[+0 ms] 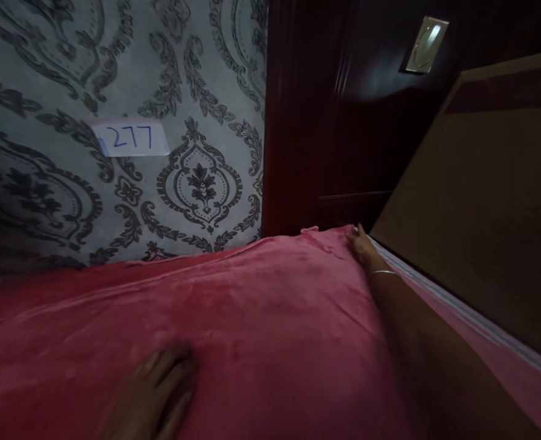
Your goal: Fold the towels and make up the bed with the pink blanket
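A pink plush blanket [270, 318] spreads across the lower view, with a few creases and a ridge along its far left side. My right hand [362, 247], a thin bangle on its wrist, reaches to the blanket's far right corner. Its fingers are closed on the cloth there, though the fingertips are partly hidden. At the lower left, my left hand [153, 391] is over the blanket, palm down. Its fingers are somewhat bent and apart, blurred by motion, and show no cloth pinched between them.
Patterned grey wallpaper [201, 183] with a paper label [132, 137] reading 277 rises behind the blanket. Dark red wood panelling [307, 122] adjoins it, bearing a metal plate [425, 46]. A large brown board [485, 201] leans at the right, beside a striped edge [458, 302].
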Action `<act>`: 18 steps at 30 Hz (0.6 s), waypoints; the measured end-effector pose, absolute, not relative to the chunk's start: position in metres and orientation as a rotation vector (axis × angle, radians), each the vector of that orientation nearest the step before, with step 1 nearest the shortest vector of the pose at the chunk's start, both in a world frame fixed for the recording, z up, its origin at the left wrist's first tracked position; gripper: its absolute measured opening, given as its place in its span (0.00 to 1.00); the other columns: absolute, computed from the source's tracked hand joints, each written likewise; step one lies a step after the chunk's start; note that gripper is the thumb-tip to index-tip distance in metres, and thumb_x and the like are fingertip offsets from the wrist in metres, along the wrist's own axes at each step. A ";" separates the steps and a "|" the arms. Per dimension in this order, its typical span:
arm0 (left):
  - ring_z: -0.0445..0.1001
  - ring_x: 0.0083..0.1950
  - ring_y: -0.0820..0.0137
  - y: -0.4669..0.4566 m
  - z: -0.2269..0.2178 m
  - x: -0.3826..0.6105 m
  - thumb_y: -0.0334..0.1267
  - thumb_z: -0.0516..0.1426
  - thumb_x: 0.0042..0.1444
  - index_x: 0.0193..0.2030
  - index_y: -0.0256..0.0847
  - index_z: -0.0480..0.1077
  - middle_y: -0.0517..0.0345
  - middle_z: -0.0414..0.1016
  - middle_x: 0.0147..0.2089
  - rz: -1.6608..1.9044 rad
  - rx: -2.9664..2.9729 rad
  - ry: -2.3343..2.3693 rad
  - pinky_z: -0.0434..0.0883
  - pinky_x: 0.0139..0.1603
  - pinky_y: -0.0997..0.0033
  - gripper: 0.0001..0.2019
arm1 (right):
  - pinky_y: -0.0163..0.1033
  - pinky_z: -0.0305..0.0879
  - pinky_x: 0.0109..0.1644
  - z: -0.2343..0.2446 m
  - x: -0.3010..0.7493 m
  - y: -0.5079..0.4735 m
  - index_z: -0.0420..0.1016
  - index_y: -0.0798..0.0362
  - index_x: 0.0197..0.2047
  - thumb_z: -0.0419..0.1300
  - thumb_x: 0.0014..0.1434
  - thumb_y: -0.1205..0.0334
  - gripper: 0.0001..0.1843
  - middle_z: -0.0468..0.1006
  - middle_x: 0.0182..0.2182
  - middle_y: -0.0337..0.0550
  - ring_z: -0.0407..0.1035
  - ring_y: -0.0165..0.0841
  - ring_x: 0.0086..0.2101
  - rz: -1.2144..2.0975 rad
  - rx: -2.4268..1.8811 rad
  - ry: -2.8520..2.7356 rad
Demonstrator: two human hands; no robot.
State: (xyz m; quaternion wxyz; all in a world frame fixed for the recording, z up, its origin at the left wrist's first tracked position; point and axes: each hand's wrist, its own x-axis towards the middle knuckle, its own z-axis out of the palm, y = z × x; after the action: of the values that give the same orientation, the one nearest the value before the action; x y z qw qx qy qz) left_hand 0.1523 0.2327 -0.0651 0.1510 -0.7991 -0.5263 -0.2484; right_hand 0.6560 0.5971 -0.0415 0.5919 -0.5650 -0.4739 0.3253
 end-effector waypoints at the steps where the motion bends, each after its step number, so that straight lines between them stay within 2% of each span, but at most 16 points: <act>1: 0.78 0.53 0.60 0.234 -0.064 0.153 0.46 0.50 0.66 0.54 0.54 0.75 0.59 0.80 0.55 -0.733 -2.303 -1.508 0.77 0.56 0.56 0.16 | 0.41 0.72 0.51 -0.037 0.657 0.592 0.63 0.50 0.67 0.61 0.56 0.60 0.36 0.72 0.59 0.54 0.70 0.41 0.55 0.710 -1.375 -1.109; 4: 0.78 0.52 0.60 0.238 -0.062 0.155 0.45 0.51 0.65 0.52 0.54 0.75 0.57 0.80 0.53 -0.780 -2.328 -1.501 0.77 0.53 0.57 0.15 | 0.50 0.63 0.63 -0.024 0.661 0.562 0.65 0.59 0.67 0.61 0.55 0.64 0.36 0.70 0.61 0.61 0.65 0.48 0.60 0.590 -1.530 -1.178; 8: 0.76 0.53 0.59 0.241 -0.047 0.164 0.43 0.52 0.65 0.55 0.48 0.75 0.51 0.78 0.54 -0.754 -2.412 -1.598 0.75 0.54 0.56 0.16 | 0.52 0.58 0.68 -0.024 0.651 0.493 0.74 0.59 0.60 0.61 0.54 0.66 0.29 0.73 0.60 0.58 0.68 0.49 0.59 0.498 -1.608 -1.436; 13: 0.72 0.57 0.56 0.231 -0.025 0.187 0.41 0.50 0.65 0.56 0.41 0.74 0.44 0.75 0.57 -0.599 -2.452 -1.756 0.71 0.58 0.50 0.18 | 0.54 0.59 0.68 -0.053 0.604 0.379 0.74 0.57 0.61 0.54 0.62 0.56 0.27 0.72 0.62 0.56 0.66 0.48 0.62 0.200 -1.438 -2.114; 18: 0.64 0.67 0.52 0.225 -0.018 0.180 0.47 0.50 0.67 0.64 0.40 0.68 0.41 0.66 0.68 -0.428 -2.358 -2.015 0.63 0.66 0.46 0.23 | 0.58 0.64 0.65 -0.089 0.560 0.294 0.74 0.52 0.62 0.49 0.67 0.48 0.28 0.73 0.62 0.53 0.67 0.47 0.61 0.084 -1.174 -2.309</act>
State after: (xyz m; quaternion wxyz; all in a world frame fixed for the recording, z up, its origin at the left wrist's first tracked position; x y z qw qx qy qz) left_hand 0.1799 0.2255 -0.0184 0.0053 -0.7530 -0.6437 -0.1367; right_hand 0.5604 0.2937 -0.0895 0.2714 -0.4361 -0.8574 0.0312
